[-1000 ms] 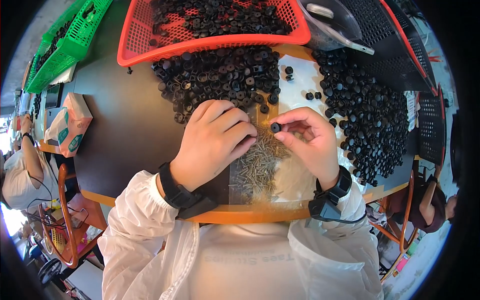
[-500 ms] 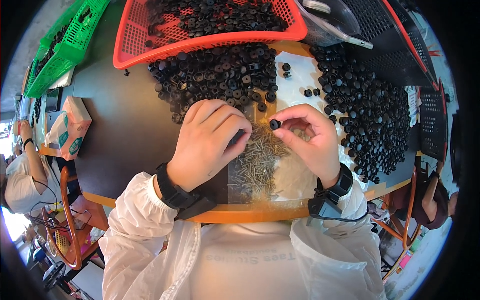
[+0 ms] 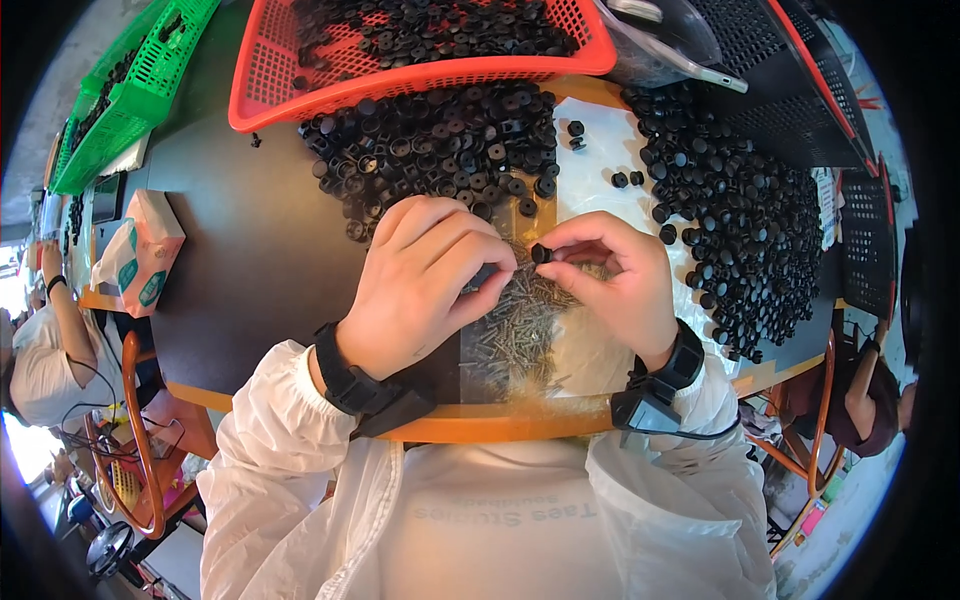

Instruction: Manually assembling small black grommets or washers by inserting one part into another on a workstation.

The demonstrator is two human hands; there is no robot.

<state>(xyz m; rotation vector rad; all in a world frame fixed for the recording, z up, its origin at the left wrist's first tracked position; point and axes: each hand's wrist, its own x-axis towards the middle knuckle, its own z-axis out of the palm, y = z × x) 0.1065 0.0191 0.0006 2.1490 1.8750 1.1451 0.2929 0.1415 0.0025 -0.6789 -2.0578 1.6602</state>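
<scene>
My right hand (image 3: pixel 628 283) pinches a small round black plastic knob (image 3: pixel 541 253) between thumb and forefinger. Facing it, my left hand (image 3: pixel 425 272) has its thumb and forefinger pressed together, the tips just left of the knob. Whatever lies between those left fingertips is too small or hidden to make out. Below both hands spreads a heap of small metal screws (image 3: pixel 512 335). Beyond them lies a pile of hollow black caps and discs (image 3: pixel 420 145). To the right of my right hand is a large heap of black knobs (image 3: pixel 745 220).
A red basket (image 3: pixel 420 83) of black parts stands at the far side. Green baskets (image 3: pixel 140 105) and a tissue pack (image 3: pixel 150 255) are at the left. Black crates (image 3: pixel 770 90) stand at the right. A white sheet (image 3: pixel 590 150) carries a few loose knobs. Other people sit at both sides.
My right hand has brought the knob slightly left and turned it, and my left fingertips have moved a little right, so the two hands are closer together.
</scene>
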